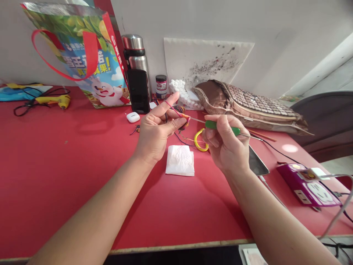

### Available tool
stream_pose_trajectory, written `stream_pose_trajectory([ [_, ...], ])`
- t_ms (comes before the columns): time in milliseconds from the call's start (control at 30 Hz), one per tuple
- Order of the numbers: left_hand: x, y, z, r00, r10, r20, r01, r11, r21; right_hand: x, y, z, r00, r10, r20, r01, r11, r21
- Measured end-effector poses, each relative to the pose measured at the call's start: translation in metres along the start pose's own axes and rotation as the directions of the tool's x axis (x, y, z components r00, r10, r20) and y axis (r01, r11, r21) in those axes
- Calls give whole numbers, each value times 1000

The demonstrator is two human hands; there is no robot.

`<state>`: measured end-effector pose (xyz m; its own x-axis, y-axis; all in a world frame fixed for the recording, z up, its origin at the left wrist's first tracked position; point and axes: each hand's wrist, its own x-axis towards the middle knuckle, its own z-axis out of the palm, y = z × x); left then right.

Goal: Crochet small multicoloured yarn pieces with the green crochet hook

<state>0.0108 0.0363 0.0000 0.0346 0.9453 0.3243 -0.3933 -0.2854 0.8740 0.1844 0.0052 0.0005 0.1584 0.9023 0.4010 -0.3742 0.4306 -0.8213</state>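
My left hand (154, 132) pinches a small piece of crochet work (186, 118) in pink and orange yarn between thumb and fingers. A pink strand runs up over its raised index finger. My right hand (228, 143) is closed around the green handle of a crochet hook (211, 125). The hook's thin metal shaft points left, and its tip meets the crochet piece; exactly how it sits in the stitches is too small to tell. Dark yarn hangs below the piece. Beneath the hands, a folded white tissue (179, 161) lies on the red table (82, 165).
A yellow ring-shaped handle (200, 140) lies between the hands. Behind stand a phone (138, 92), a steel flask (135, 46), a jar (161, 87) and a colourful bag (96, 66). An earbud case (133, 117) is left; a purple power strip (307, 186) with cables is right.
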Motion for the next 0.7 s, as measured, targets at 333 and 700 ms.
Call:
stream_pose_trajectory([
  [333,0,-1,1,999,27,18,-27,999,18,-1,-1,0,1000,4,6,-4,1000,6],
  [700,0,0,0,999,23,24,-23,999,38,-1,-1,1,1000,-4,-1,4,1000,-13],
])
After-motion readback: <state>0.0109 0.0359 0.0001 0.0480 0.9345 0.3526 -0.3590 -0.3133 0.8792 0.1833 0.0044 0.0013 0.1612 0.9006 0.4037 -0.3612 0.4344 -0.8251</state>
